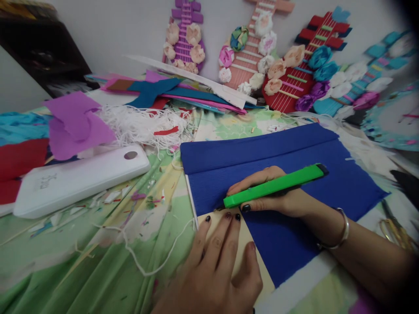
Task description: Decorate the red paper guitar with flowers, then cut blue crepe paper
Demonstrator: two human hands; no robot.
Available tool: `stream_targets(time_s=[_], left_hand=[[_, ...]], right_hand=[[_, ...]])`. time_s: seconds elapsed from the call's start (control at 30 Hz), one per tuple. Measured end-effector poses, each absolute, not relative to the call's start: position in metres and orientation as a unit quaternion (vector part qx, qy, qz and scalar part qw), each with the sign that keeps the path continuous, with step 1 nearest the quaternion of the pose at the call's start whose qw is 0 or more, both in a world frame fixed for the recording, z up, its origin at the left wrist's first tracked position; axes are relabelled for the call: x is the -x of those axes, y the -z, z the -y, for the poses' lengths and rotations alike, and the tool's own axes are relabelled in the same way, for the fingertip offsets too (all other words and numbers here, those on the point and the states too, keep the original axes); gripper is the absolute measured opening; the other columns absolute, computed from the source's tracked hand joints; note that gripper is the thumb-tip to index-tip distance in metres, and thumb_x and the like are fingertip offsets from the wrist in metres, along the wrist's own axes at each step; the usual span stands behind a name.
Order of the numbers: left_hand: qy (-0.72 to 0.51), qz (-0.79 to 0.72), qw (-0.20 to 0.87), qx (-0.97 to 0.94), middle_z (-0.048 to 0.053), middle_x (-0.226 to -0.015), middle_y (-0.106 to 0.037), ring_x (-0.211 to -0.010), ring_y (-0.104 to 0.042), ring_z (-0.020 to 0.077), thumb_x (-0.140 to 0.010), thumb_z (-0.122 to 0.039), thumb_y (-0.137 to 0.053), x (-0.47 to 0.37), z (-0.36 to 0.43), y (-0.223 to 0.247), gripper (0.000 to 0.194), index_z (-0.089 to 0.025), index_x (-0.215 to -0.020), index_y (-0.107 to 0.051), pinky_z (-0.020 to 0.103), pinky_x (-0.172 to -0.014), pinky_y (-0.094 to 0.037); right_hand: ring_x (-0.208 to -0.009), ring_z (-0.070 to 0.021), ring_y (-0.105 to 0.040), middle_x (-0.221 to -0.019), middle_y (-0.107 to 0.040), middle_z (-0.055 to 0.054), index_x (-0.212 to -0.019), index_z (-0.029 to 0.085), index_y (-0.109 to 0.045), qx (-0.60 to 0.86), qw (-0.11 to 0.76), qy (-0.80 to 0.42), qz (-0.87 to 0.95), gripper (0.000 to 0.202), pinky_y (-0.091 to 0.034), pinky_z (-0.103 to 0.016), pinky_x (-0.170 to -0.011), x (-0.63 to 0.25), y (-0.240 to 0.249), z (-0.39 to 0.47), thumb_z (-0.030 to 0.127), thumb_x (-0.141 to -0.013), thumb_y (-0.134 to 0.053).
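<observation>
Against the pale wall [124, 30] lean paper ornaments [186, 43] strung with lines and dotted with flowers, and before them a table spread with a green cloth [101, 279] carries scraps, white yarn [131, 126] and a white case [81, 179]. Nearer the person, a broad sheet of blue paper [255, 152] lies under the right hand and beyond the left, beside a cream card [245, 231]; which overlaps which, I can't tell.

The right hand [288, 205] has the green cutter [275, 185], its grip closed around the middle, thumb along the near side, the front end slanting down to where blue meets cream. The left hand [218, 270] holds nothing; its fingers are somewhat parted and laid down on the card, their tips just beside the cutter's front.

That paper looks light, soft and finely crinkled, likely to stretch or tear if tugged, so I'd steady it with a flat palm near the edge. The cutter seems light and stiff, its plastic perhaps a little slick, best taken by the body, well behind the blade. The card looks firmer, easiest to pin with spread fingertips away from the cutter's front.
</observation>
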State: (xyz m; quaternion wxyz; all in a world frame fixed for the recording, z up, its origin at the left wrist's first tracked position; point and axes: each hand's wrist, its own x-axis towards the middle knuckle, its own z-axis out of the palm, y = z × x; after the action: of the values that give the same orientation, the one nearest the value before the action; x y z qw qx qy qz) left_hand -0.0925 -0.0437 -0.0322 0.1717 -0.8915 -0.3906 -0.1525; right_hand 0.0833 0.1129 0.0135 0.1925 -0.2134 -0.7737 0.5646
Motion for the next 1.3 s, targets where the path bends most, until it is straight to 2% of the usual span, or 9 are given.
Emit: stream_targets(time_s=[0.93, 1.17, 1.3], left_hand=[[0.152, 0.391, 0.178, 0.89, 0.024, -0.125, -0.06, -0.121, -0.053, 0.0444, -0.091, -0.05, -0.052, 0.0913, 0.0438, 0.0336, 0.046, -0.015, -0.121, -0.05, 0.058, -0.095, -0.04], [0.159, 0.39, 0.185, 0.888, 0.023, -0.123, -0.062, -0.118, -0.055, 0.0437, -0.09, -0.05, -0.052, 0.091, 0.0436, 0.0322, 0.045, -0.015, -0.119, -0.051, 0.057, -0.094, -0.042], [0.159, 0.389, 0.181, 0.889, 0.024, -0.124, -0.061, -0.119, -0.054, 0.0435, -0.09, -0.051, -0.052, 0.0908, 0.0428, 0.0343, 0.047, -0.015, -0.121, -0.05, 0.058, -0.095, -0.041]], right_hand=[[-0.091, -0.0187, -0.072, -0.1, -0.076, -0.005, -0.103, 0.019, -0.075, 0.199, 0.206, -0.557, 0.78, 0.028, -0.058, -0.022, -0.081, -0.0853, -0.0147, -0.1108, 0.02, -0.076, -0.078], [-0.092, -0.0204, -0.072, -0.1, -0.076, -0.006, -0.103, 0.018, -0.075, 0.205, 0.2, -0.554, 0.782, 0.027, -0.059, -0.026, -0.083, -0.0853, -0.0139, -0.1114, 0.022, -0.076, -0.078], [-0.091, -0.0189, -0.072, -0.1, -0.076, -0.005, -0.103, 0.018, -0.074, 0.201, 0.195, -0.56, 0.78, 0.028, -0.059, -0.023, -0.081, -0.0855, -0.013, -0.1125, 0.021, -0.076, -0.078]])
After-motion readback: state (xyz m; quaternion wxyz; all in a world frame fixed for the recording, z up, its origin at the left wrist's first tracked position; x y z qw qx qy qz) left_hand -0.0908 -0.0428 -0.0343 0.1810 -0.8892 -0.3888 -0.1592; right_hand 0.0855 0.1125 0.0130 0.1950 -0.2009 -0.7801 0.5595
